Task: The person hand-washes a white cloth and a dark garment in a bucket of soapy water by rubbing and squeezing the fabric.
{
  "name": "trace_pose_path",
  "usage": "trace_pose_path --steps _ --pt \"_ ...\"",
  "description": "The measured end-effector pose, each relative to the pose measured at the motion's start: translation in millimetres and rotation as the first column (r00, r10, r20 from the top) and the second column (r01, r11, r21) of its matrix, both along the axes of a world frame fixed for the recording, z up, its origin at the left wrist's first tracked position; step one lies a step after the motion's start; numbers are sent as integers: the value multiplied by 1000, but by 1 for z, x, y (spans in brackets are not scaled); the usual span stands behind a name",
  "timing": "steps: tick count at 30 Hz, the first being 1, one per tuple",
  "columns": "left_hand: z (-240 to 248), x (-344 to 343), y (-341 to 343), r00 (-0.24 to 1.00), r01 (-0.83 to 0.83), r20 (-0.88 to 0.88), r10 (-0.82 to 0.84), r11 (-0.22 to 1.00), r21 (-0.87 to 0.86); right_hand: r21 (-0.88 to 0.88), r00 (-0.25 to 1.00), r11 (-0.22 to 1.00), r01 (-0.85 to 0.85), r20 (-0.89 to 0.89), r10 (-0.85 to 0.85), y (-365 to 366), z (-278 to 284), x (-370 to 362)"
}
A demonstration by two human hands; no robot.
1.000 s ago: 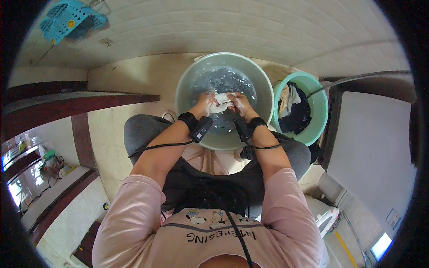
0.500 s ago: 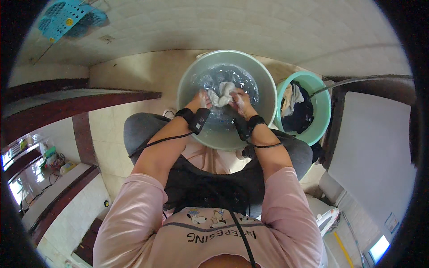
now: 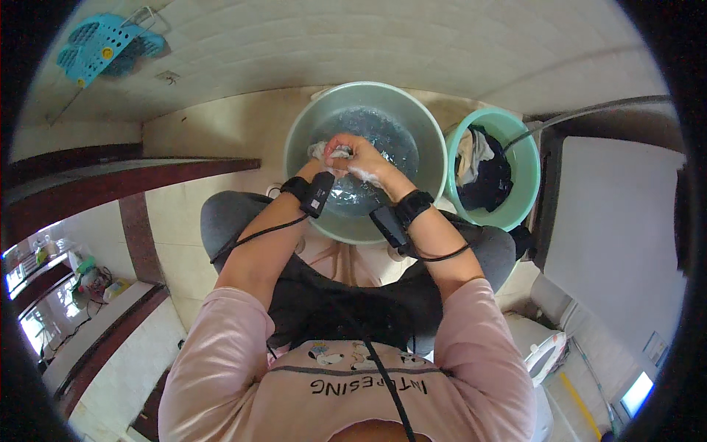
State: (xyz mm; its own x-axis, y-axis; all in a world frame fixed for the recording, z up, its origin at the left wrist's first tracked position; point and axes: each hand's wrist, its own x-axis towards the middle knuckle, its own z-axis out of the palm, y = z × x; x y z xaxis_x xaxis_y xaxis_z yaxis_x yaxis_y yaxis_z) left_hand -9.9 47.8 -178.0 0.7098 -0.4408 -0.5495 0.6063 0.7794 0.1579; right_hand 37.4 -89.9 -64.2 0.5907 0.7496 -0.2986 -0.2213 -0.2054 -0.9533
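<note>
A wide pale green tub (image 3: pixel 292 132) of sudsy water (image 3: pixel 383 140) stands between my knees. Over its left half, my two hands are together on a small whitish cloth (image 3: pixel 317 150), bunched up and wet. My right hand (image 3: pixel 358 155) reaches across, its fingers curled over the cloth and over my left hand. Much of my left hand (image 3: pixel 317 170) is hidden behind it, but it appears closed around the cloth. White foam clings to my right hand near the wrist. Each wrist wears a black strap with a small cabled device.
To the right, a mint-green bucket (image 3: pixel 529 173) holds dark and light clothes (image 3: pixel 486 184). A dark hose (image 3: pixel 589 114) arcs above it. Blue slippers (image 3: pixel 110 48) hang on the tiled wall at the far left. A dark wooden frame edge (image 3: pixel 140 182) juts in from the left.
The cloth, held out between both hands before, is now bunched up further left. My right hand has moved left across the tub to meet my left hand.
</note>
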Motion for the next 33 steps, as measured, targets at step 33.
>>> trace_pose_path --steps 33 --pt "64 19 -28 690 -445 -465 555 832 332 -657 936 702 273 350 -37 -87 -140 -16"
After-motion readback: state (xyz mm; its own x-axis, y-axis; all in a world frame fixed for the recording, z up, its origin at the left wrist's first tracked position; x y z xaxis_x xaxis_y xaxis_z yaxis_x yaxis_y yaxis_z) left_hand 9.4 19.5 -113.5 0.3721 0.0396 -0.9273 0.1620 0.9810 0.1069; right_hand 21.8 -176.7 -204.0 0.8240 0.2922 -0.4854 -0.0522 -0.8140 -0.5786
